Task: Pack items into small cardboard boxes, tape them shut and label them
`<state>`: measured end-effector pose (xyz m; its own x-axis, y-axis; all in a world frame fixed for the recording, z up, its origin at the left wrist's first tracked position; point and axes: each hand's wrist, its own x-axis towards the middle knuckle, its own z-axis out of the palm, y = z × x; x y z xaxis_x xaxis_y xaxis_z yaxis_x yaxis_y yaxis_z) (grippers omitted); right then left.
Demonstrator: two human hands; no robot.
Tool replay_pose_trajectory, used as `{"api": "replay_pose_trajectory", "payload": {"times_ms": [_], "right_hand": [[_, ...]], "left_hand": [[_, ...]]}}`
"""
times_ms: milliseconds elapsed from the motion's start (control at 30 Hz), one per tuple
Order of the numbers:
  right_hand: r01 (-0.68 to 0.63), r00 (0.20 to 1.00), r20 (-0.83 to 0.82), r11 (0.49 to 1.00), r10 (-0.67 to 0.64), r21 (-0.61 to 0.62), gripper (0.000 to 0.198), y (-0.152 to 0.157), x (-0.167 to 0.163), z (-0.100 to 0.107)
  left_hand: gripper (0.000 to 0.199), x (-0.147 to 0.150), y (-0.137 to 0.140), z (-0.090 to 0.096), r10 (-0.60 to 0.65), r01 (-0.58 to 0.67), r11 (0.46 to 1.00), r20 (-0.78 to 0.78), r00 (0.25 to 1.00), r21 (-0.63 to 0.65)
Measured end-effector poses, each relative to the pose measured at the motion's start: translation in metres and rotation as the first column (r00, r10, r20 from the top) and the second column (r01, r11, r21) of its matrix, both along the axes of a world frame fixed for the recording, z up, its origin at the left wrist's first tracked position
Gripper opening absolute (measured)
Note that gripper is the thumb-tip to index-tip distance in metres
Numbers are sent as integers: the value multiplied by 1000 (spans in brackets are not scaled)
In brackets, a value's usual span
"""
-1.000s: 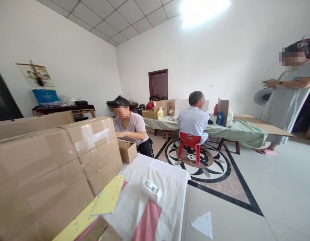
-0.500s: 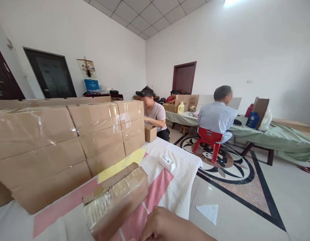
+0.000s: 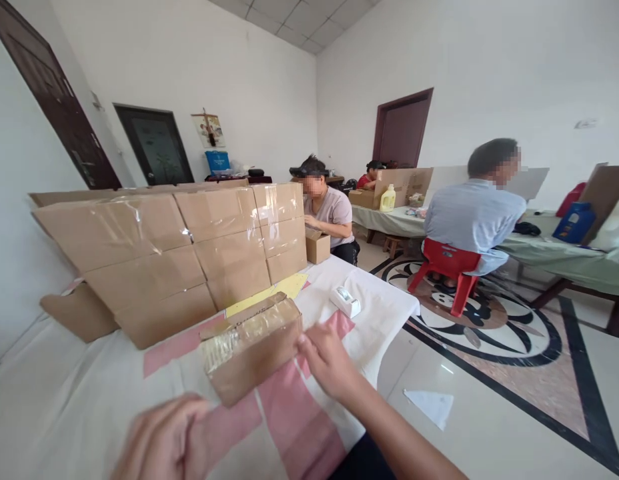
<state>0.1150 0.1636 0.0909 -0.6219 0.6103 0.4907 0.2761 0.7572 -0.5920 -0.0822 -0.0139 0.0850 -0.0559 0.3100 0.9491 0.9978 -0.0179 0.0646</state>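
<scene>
A long cardboard box (image 3: 259, 363) with shiny clear tape along its top lies on the cloth-covered table in front of me. My right hand (image 3: 327, 360) is at the box's right end, its fingers curled and pinched together; whether they touch the cardboard is hard to make out. Low at the left, nearer to me than the box, my left hand (image 3: 164, 437) is smeared by motion, with its fingers curled in. Anything inside either hand is hidden. Past the box sits a small white tape dispenser (image 3: 345, 302).
Stacked taped cartons (image 3: 234, 253) form a wall along the table's far left side. A co-worker (image 3: 327, 210) sits beyond it by a small carton (image 3: 317, 246). Another person (image 3: 472, 213) sits on a red chair (image 3: 449, 260). A white scrap (image 3: 432, 405) lies on the floor.
My left hand has come into view at the lower left. My right hand has risen to the box's right end. The view has turned, so much of the room appears further right.
</scene>
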Motion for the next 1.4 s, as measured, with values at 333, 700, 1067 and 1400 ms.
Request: {"api": "replay_pose_trajectory", "payload": {"times_ms": [333, 700, 1067, 1400], "right_hand": [[-237, 945, 294, 923, 147, 301, 50, 63, -64, 7], [-268, 894, 431, 919, 125, 289, 53, 60, -70, -3], [-264, 890, 434, 933, 138, 246, 54, 55, -65, -3], [-256, 894, 428, 936, 133, 243, 52, 55, -66, -1]], "left_hand": [[32, -45, 17, 71, 111, 181, 836, 482, 869, -519], [12, -72, 75, 101, 307, 298, 313, 393, 867, -902], [17, -86, 92, 91, 334, 260, 182, 308, 891, -948], [16, -79, 94, 77, 424, 134, 312, 264, 866, -941]]}}
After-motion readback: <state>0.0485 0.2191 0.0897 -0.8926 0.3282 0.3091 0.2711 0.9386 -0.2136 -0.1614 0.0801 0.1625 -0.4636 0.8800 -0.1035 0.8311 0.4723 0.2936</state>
